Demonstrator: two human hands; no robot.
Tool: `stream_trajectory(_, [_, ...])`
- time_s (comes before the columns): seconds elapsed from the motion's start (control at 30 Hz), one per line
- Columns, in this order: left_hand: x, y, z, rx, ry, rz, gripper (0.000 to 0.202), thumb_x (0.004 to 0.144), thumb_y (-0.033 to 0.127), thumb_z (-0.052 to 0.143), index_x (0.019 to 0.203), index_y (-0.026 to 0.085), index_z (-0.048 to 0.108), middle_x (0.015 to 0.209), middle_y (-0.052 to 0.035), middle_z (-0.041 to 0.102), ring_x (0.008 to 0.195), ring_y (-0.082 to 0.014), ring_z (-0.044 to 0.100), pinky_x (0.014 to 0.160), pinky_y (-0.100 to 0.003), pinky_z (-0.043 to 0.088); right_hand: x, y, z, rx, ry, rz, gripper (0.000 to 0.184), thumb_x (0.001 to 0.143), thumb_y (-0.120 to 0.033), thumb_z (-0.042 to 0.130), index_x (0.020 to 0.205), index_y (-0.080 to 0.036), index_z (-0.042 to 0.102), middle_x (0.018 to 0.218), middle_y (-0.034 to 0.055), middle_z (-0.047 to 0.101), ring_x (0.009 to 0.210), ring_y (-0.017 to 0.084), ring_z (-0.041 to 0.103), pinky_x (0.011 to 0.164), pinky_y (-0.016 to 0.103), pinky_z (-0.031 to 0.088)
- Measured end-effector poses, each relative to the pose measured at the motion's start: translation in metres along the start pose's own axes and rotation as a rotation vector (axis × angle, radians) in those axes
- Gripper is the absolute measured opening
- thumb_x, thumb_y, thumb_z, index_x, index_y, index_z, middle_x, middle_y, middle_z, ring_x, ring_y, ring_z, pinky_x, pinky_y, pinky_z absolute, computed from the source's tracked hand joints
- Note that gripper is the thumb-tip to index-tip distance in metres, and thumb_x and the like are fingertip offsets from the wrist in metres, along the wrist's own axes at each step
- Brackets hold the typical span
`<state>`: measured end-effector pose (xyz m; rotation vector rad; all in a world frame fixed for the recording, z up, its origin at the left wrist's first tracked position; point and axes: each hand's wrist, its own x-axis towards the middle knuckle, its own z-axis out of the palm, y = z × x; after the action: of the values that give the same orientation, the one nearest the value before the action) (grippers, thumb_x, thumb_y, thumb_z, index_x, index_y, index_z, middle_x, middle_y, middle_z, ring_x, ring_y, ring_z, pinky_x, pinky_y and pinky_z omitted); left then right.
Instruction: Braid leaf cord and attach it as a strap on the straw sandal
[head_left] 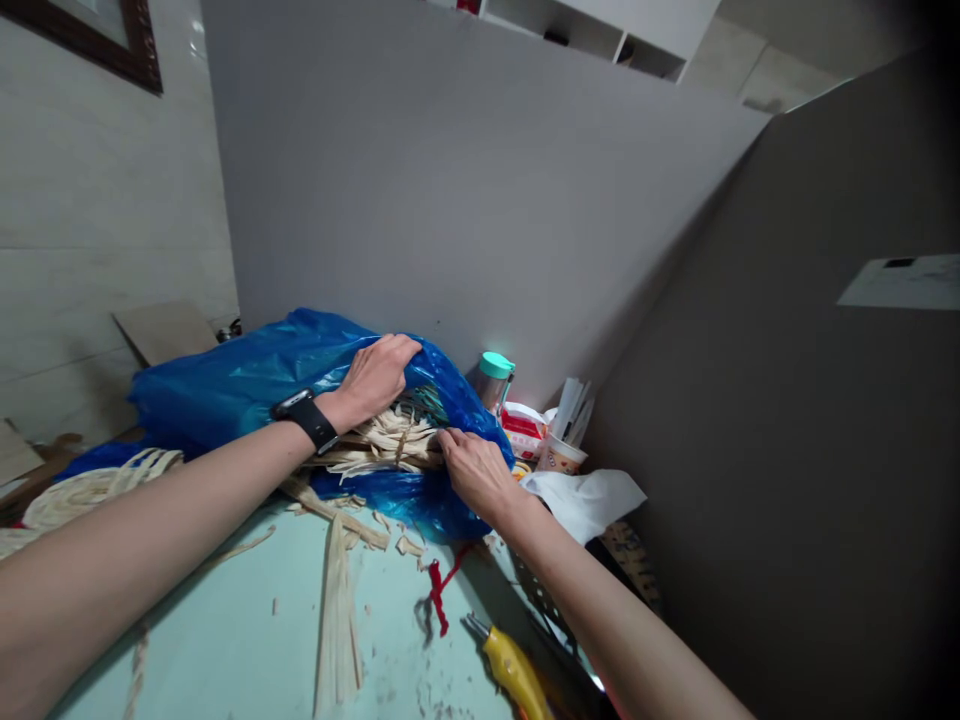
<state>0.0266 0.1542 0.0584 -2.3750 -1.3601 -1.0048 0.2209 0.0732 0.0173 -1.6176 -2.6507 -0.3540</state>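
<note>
"Toward the far edge of the surface (262, 610), below the gray panel (450, 200), where exactly is the bundle of straw strips (397, 440)?"

"In the mouth of the blue bag (225, 380), which lies along that edge. The bundle's long axis runs roughly left to right, parallel with the bag."

"And which hand is nearer to it?"

"The right hand (480, 475): its fingertips are at the bundle's right end, so the strips lie directly left of them. The left hand (375, 370) is above, with the bundle on its near side, toward the person."

"What are the fingers doing?"

"The left ones are curled over the bag's upper lip, gripping the plastic. The right ones are bent, but whether they pinch the strips, the bag or neither cannot be told."

"Any writing?"

"None that reads. The red and white box (523, 428) and the paper cup (561, 458), beyond the bag's right end, carry printing too small to make out. The black watch (304, 412) on the left wrist shows no legible brand."

"And nearer the person?"

"A red string (436, 597) lies in front of the bag, and a yellow-handled tool (516, 670) sits by the surface's right edge."
</note>
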Motion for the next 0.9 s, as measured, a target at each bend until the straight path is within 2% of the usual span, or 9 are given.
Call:
stream_trajectory(0.17, [0.006,0.016,-0.014,-0.16,0.037,-0.054,0.023,0.095,0.028,0.061,0.114,0.016,0.066,0.121,-0.0089,0.068,0.11,-0.0243,0.065,0.097,-0.049,0.052,0.012,-0.002,0.0,-0.011,-0.013,0.093,0.029,0.098,-0.028,0.058,0.124,-0.015,0.058,0.115,0.0079,0.064,0.093,0.019,0.067,0.079,0.037,0.058])
stream_trajectory(0.23, [0.008,0.021,-0.019,-0.208,0.039,-0.078,0.019,0.095,0.021,0.058,0.11,0.016,0.068,0.119,-0.0081,0.071,0.111,-0.0234,0.066,0.1,-0.048,0.05,0.016,-0.001,0.001,-0.008,-0.015,0.116,0.029,0.097,-0.03,0.059,0.123,-0.016,0.059,0.115,0.0078,0.065,0.093,0.019,0.067,0.079,0.037,0.058])
stream_trajectory(0.37, [0.008,0.023,-0.02,-0.269,0.04,-0.13,0.038,0.085,0.004,0.048,0.109,0.017,0.074,0.119,-0.006,0.075,0.113,-0.0229,0.067,0.105,-0.036,0.047,0.022,0.0,0.006,0.005,-0.043,0.139,0.03,0.097,-0.032,0.059,0.121,-0.015,0.06,0.114,0.0077,0.065,0.094,0.019,0.067,0.08,0.038,0.058])
stream_trajectory(0.6, [0.005,0.026,-0.02,-0.33,0.023,-0.17,0.041,0.081,0.012,0.05,0.114,0.02,0.074,0.122,-0.0035,0.075,0.118,-0.0231,0.065,0.107,-0.033,0.046,0.021,0.002,0.013,0.049,-0.088,0.172,0.031,0.097,-0.033,0.059,0.122,-0.015,0.059,0.112,0.0076,0.066,0.093,0.019,0.067,0.08,0.039,0.058])
stream_trajectory(0.73, [0.003,0.025,-0.018,-0.342,0.006,-0.176,0.041,0.081,0.011,0.05,0.115,0.016,0.074,0.123,-0.0058,0.074,0.117,-0.022,0.066,0.105,-0.03,0.046,0.017,0.006,0.013,0.114,-0.083,0.136,0.036,0.098,-0.034,0.058,0.129,-0.017,0.055,0.111,0.0072,0.066,0.091,0.019,0.067,0.079,0.038,0.058])
stream_trajectory(0.9, [0.0,0.024,-0.016,-0.337,-0.016,-0.171,0.041,0.081,0.011,0.051,0.115,0.016,0.073,0.123,-0.0062,0.074,0.117,-0.0224,0.066,0.105,-0.031,0.046,0.016,0.011,0.017,0.172,-0.074,0.151,0.037,0.097,-0.035,0.059,0.129,-0.016,0.055,0.109,0.007,0.066,0.089,0.019,0.067,0.078,0.038,0.058])
